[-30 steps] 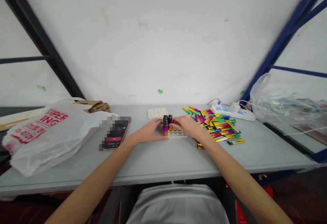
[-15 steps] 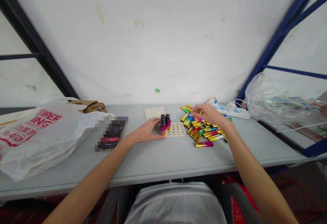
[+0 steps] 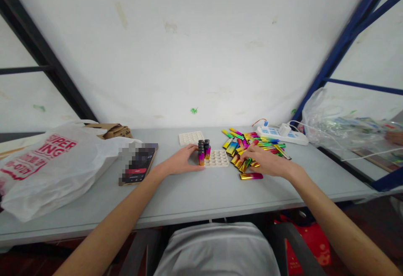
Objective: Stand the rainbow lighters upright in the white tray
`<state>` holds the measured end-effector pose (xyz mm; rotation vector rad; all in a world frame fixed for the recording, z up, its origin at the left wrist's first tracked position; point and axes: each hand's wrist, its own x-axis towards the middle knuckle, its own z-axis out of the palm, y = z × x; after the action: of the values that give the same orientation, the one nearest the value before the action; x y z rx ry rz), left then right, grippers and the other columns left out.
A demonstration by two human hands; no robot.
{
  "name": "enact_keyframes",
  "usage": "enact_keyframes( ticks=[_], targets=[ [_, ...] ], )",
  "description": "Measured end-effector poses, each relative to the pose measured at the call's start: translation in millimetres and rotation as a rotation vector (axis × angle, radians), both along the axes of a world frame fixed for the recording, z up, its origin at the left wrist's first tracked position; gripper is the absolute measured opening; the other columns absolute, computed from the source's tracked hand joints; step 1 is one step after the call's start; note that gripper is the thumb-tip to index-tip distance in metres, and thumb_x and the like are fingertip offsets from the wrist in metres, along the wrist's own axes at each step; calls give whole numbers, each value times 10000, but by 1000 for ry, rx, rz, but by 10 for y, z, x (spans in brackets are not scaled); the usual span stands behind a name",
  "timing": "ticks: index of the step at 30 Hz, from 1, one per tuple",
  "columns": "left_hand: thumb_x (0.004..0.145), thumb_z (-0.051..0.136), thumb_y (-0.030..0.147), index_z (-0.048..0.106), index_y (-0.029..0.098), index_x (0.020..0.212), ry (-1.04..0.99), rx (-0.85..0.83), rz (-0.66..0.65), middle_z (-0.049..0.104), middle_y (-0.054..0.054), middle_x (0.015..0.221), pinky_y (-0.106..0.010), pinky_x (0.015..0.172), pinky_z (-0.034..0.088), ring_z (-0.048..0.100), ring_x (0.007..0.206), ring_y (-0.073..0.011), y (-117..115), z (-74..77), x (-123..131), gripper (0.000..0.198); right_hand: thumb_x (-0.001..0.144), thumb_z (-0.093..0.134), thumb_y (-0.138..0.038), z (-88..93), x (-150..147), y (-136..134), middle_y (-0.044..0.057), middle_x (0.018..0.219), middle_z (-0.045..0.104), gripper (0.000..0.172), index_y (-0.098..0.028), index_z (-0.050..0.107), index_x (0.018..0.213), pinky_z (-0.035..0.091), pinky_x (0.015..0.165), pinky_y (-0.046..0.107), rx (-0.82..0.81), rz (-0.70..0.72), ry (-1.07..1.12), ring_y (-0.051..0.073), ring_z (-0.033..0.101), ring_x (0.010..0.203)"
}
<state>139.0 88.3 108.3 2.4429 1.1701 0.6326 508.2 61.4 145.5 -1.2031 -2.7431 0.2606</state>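
A white tray with round holes (image 3: 218,159) lies mid-table, and several rainbow-coloured lighters (image 3: 203,150) stand upright in its left end. My left hand (image 3: 181,162) rests against that left end and touches the standing lighters. A loose pile of shiny multicoloured lighters (image 3: 248,146) lies to the right of the tray. My right hand (image 3: 267,161) lies palm down on the near side of this pile, fingers on the lighters; whether it grips one I cannot tell. One lighter (image 3: 251,176) lies apart, nearest to me.
A second white tray (image 3: 190,137) lies behind the first. A phone (image 3: 138,165) and a white plastic bag with red print (image 3: 47,164) are at the left. A white power strip (image 3: 281,134) and a clear bag (image 3: 343,127) sit at the right, by a blue frame.
My right hand left the tray, reached to the far side of the lighter pile, then came back down onto its near side. The left hand stayed at the tray.
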Motion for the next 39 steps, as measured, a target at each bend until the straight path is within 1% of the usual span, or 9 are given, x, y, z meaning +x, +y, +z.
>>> enact_keyframes(
  ticks=[6,15,19,22,25,29,31,35,39],
  targets=[
    [727,819,598,639,196,1313,-5,4,4,648,-148,1394,-506,1140,471,609,1285,-392,6,-6,-2,733,905,635,-180,-196,35,55,130,1236,635,212,-239,723,1089,430,1123,534,200,32,30,315,579,1241],
    [758,804,607,627,175,1310,24,10,1,635,-168,1387,-502,1143,475,605,1294,-389,-2,-1,-2,723,1070,420,-372,-196,15,112,123,1200,648,278,-229,657,1102,482,1052,436,124,70,226,257,610,1156],
    [754,807,612,631,196,1304,24,12,0,636,-160,1385,-498,1142,478,609,1287,-386,-6,1,-3,711,1081,352,-444,-79,-54,195,72,906,706,349,-209,599,1158,523,835,390,40,-92,452,233,670,846],
    [758,796,623,622,164,1308,34,15,6,630,-171,1393,-499,1142,475,606,1285,-391,1,-11,-9,737,1052,407,-534,6,-220,282,-4,700,632,408,-187,588,1167,484,657,329,-50,-152,702,184,590,624],
    [756,799,628,625,155,1303,37,18,5,634,-179,1390,-498,1138,473,608,1278,-390,11,-29,-14,744,930,617,-605,72,-463,388,-44,657,573,470,-188,638,1145,436,588,293,-82,-211,961,143,510,563],
    [752,805,626,639,166,1300,11,33,-8,645,-160,1395,-498,1141,467,603,1285,-391,12,-33,-13,734,836,709,-655,114,-816,559,-48,642,505,467,-197,623,806,402,574,266,-95,-250,1182,118,475,595],
    [753,805,622,646,164,1299,1,32,-11,648,-152,1396,-495,1143,465,599,1291,-396,2,-19,-7,730,840,677,-701,107,-981,619,-49,639,488,515,-212,544,743,412,560,254,-184,-243,1270,114,478,588],
    [764,803,606,645,149,1298,-1,14,-8,653,-162,1378,-489,1139,466,614,1269,-383,-22,14,3,721,870,645,-703,40,-1224,600,-46,762,591,474,-247,515,899,488,579,252,-470,-83,1388,111,555,587],
    [772,812,581,627,149,1320,8,6,-12,638,-167,1397,-488,1146,456,601,1286,-380,-25,16,4,722,954,563,-647,-44,-1284,464,-94,619,487,384,-271,505,1007,421,481,237,-541,25,1298,98,432,444]
  ],
)
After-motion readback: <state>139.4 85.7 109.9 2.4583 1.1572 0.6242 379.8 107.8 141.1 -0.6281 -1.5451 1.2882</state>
